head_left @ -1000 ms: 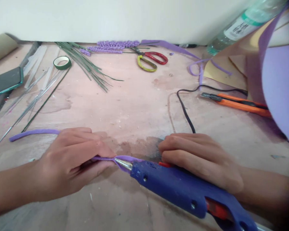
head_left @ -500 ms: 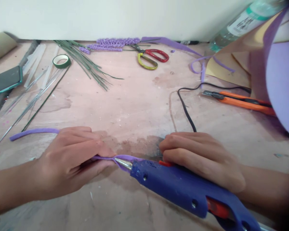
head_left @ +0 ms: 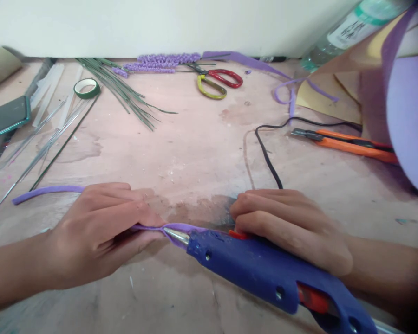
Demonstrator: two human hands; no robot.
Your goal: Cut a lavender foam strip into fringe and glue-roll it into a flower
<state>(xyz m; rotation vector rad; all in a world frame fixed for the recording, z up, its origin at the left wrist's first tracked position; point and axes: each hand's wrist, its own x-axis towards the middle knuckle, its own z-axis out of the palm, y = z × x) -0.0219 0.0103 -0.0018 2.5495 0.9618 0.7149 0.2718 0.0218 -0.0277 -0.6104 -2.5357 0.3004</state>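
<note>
My left hand (head_left: pixel 107 232) is closed, pinching a narrow purple strip (head_left: pixel 50 191) whose free end pokes out on the far side of the knuckles. Near the fingertips the strip parts into two layers. Between those layers lies the metal nozzle of a blue glue gun (head_left: pixel 251 266). My right hand (head_left: pixel 292 227) wraps around the glue gun, fingers close to its red trigger; the palm and thumb are hidden. The gun lies tilted, its nozzle toward my left hand, with a clear glue stick at its back end.
At the back lie scissors (head_left: pixel 218 83), green stems (head_left: pixel 121 95) and fuzzy purple flower spikes (head_left: pixel 167 60). Green tape (head_left: pixel 87 88), metal wires (head_left: pixel 50 144) and a phone (head_left: pixel 7 118) are at left. To the right sit an orange cutter (head_left: pixel 351 144), a black cord (head_left: pixel 270 160), purple sheets (head_left: pixel 409 120) and a bottle (head_left: pixel 344 35).
The whole view has shifted very slightly. My hands, the purple strip and the glue gun keep the same positions relative to each other.
</note>
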